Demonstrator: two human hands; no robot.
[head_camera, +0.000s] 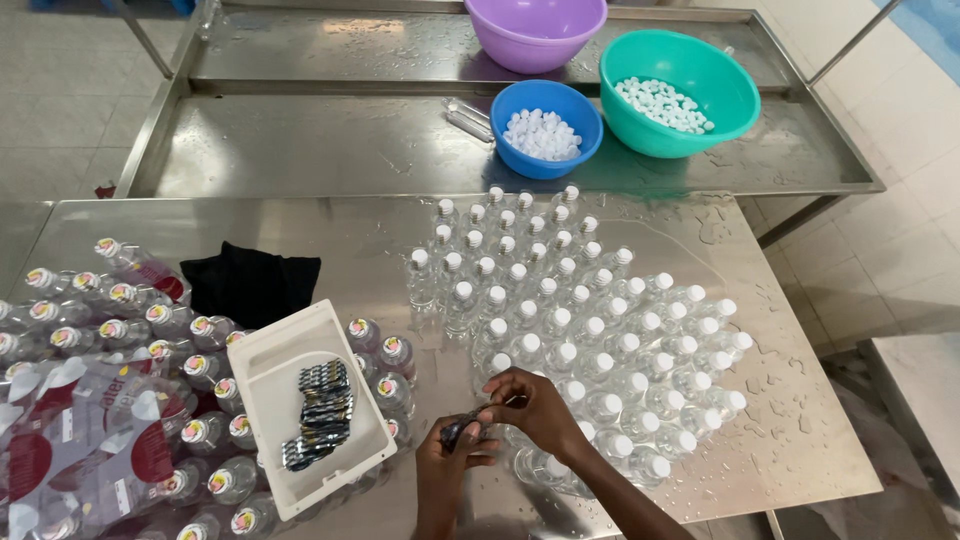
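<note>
the left hand (452, 452) was closed around a small dark sleeve (462, 431), pinching it between thumb and fingers. the right hand (533, 405) met it from the right, fingertips pinched on the same sleeve — both hands worked just above the near edge of the steel worktop (360, 240). directly beyond and to the right of the right hand stood a dense block of clear bottles with plain white caps (580, 300), the nearest of them partly under the wrist. left of the left hand lay a white tray (265, 372) holding a stack of dark striped sleeves (318, 412), resting on packed bottles with coloured cap seals (110, 330). a black cloth (250, 282) lay further off to the left. far beyond the hands, on a second steel table (300, 140), sat a blue bowl (515, 162) and a green bowl (730, 100) — each holding white caps — and a purple bowl (535, 35).
</note>
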